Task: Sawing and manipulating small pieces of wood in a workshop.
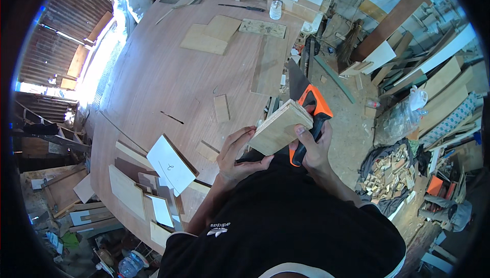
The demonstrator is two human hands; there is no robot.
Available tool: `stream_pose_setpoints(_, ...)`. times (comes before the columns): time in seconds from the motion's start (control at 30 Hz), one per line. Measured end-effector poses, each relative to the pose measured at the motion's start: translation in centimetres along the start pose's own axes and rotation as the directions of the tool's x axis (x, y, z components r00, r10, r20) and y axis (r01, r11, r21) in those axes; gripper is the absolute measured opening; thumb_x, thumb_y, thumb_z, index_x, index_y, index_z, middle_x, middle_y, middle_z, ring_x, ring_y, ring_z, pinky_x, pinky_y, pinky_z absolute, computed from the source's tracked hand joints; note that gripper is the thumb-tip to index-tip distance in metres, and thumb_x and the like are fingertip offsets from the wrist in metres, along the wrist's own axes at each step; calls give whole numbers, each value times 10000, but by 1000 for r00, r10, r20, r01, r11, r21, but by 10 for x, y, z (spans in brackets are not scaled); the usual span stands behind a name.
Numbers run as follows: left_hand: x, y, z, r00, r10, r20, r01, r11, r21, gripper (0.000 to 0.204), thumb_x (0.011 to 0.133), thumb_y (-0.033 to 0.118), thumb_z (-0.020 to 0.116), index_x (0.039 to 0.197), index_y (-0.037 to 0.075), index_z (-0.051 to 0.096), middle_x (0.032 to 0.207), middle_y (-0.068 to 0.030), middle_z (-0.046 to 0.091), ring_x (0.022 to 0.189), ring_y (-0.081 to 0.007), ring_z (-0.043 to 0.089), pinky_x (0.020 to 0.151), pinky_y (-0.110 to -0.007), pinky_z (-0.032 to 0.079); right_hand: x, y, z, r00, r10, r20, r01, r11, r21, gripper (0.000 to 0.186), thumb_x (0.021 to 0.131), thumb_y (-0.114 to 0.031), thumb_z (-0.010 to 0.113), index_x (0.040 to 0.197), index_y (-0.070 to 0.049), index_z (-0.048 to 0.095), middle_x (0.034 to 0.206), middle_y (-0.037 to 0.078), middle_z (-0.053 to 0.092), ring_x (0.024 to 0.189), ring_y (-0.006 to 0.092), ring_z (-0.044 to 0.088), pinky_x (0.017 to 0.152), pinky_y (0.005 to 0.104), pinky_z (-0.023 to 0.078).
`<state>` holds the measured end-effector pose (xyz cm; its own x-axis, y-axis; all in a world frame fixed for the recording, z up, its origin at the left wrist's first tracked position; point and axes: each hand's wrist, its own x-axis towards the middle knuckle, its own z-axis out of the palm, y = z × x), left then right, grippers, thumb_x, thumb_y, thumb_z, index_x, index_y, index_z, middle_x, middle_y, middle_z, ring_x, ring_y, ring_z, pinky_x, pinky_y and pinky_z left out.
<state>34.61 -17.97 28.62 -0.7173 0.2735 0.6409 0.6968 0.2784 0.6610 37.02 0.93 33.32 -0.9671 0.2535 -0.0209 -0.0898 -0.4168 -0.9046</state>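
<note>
Close in front of my body I hold a small stack of plywood pieces [278, 131], with a rough, splintered edge along its top. My left hand [236, 151] curves round the stack's left side, fingers at the edge and thumb near the lower corner. My right hand [319, 148] grips a handsaw [322, 105] by its orange and black handle. The right thumb also presses on the plywood's right side. The saw's dark blade points up and away, behind the stack. Part of the handle is hidden by my fingers.
A large wooden table [168, 84] spreads ahead and left, bearing flat boards [212, 34], small offcuts [221, 108] and a white panel [171, 164]. A clear bottle [275, 10] stands at its far end. Right lie a heap of scraps [390, 173] and leaning planks [383, 28].
</note>
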Motion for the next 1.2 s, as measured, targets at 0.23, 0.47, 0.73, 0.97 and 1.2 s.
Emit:
stream_pose_setpoints(0.23, 0, 2, 4, 999, 12, -50, -14, 999, -46, 675, 588, 196, 906, 1132, -44, 586, 1083, -187, 637, 968, -275, 662, 824, -325, 549, -1, -3, -2, 1000, 10, -17, -10, 1000, 16, 370, 840, -104, 681, 1108, -3, 446, 817, 71, 590, 545, 107, 556, 480, 248, 465)
stream_pose_setpoints(0.47, -1, 4, 2, 1000, 18, -18, -18, 1000, -19, 726, 590, 234, 916, 1174, -44, 586, 1069, -169, 639, 917, -252, 653, 770, -307, 543, 1, 2, -7, 994, 95, -59, -85, 984, 159, 427, 842, -113, 686, 1179, -12, 444, 851, 74, 592, 549, 114, 557, 465, 253, 455)
stream_pose_setpoints(0.73, -2, 2, 6, 999, 39, -15, -39, 999, 15, 748, 575, 260, 912, 1189, -22, 590, 1080, -155, 632, 923, -244, 650, 759, -291, 543, 2, 2, -5, 986, 112, -121, -83, 971, 223, 416, 849, -103, 673, 1187, -19, 445, 853, 69, 587, 546, 119, 550, 446, 259, 447)
stream_pose_setpoints(0.97, -3, 6, 6, 999, 38, 1, -38, 999, -6, 774, 584, 183, 920, 1229, -18, 541, 1129, -155, 577, 1006, -246, 619, 797, -308, 549, 0, 2, -4, 991, 78, -113, -58, 985, 162, 400, 856, -115, 667, 1175, -11, 448, 841, 72, 597, 531, 117, 546, 444, 254, 441)
stream_pose_setpoints(1.2, -4, 4, 10, 998, 54, 19, -53, 998, -29, 760, 594, 151, 911, 1229, -23, 531, 1139, -155, 560, 1017, -243, 613, 809, -303, 548, 0, 3, -5, 987, 66, -149, -47, 990, 130, 399, 845, -130, 680, 1157, -7, 464, 830, 70, 597, 522, 118, 543, 448, 257, 445)
